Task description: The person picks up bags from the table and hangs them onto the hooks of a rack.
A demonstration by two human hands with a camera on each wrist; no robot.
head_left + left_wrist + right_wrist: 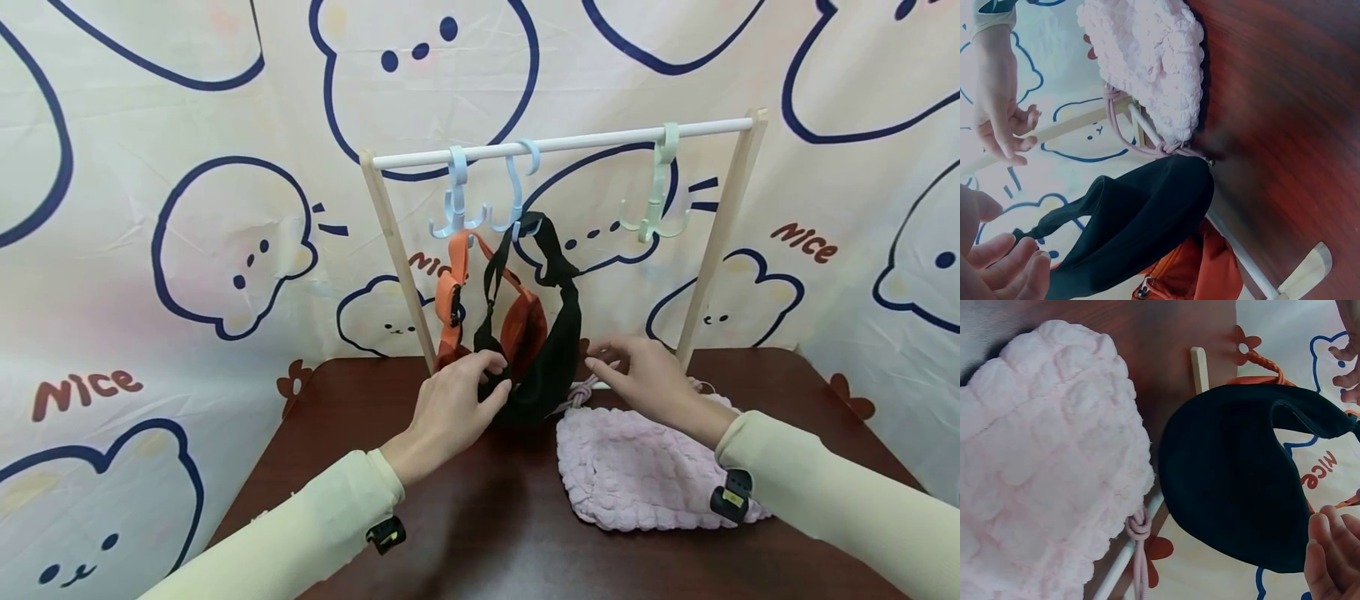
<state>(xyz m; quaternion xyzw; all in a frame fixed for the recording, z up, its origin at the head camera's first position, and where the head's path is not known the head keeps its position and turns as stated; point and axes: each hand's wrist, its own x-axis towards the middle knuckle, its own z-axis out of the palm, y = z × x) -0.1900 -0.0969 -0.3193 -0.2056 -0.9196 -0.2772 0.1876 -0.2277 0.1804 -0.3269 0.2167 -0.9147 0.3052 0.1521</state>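
Head view: a dark crescent-shaped shoulder bag (543, 383) is hung by its strap from a blue hook (515, 192), and its rounded body is set between the two hands. By the left hand (453, 400) nothing is seen to be held; its thumb and fingers are loosely bent and parted at the bag's left side, and whether the cloth is touched cannot be told. The right hand (648, 375) is likewise held relaxed, with a gap between thumb and fingers, just beside the bag's right edge.

An orange bag (522, 329) is hung from another blue hook (457, 192) and is partly covered by the dark one. Farther right, a pale green hook (656, 187) is carried by the same white bar (592, 142), which is supported by two wooden posts (722, 242).

The tabletop (450, 517) is partly taken up by a puffy pink bag (637, 475), over which the right forearm is passed. Its knotted mauve cord (1113, 119) is laid close to the dark bag's lower edge, near the lower white rod (1116, 575). Everything is backed by a cartoon-printed cloth (247, 250).
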